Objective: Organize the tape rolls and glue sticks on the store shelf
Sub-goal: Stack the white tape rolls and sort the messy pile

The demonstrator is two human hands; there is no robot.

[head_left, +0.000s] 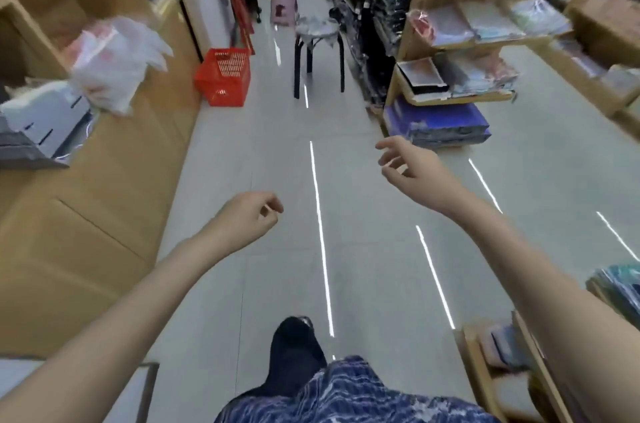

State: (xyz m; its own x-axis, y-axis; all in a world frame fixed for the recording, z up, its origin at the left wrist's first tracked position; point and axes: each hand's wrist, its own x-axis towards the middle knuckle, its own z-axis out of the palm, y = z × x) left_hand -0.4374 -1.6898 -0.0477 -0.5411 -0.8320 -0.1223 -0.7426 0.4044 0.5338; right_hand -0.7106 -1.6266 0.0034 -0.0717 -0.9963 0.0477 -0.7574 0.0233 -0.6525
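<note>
No tape rolls or glue sticks show in the head view. I am in a store aisle with both arms stretched out over the grey tiled floor. My left hand (247, 214) hangs at the centre with its fingers loosely curled and holds nothing. My right hand (412, 168) is farther forward and to the right, fingers relaxed and spread, also holding nothing. Neither hand touches a shelf.
Wooden shelves (104, 159) with white plastic bags (117, 66) line the left. A red basket (225, 76) stands on the floor beside them. A black stool (318, 59) and a pink stool (284, 5) stand ahead. Shelves of packaged goods (457, 76) fill the right. My foot (294, 350) is on the floor.
</note>
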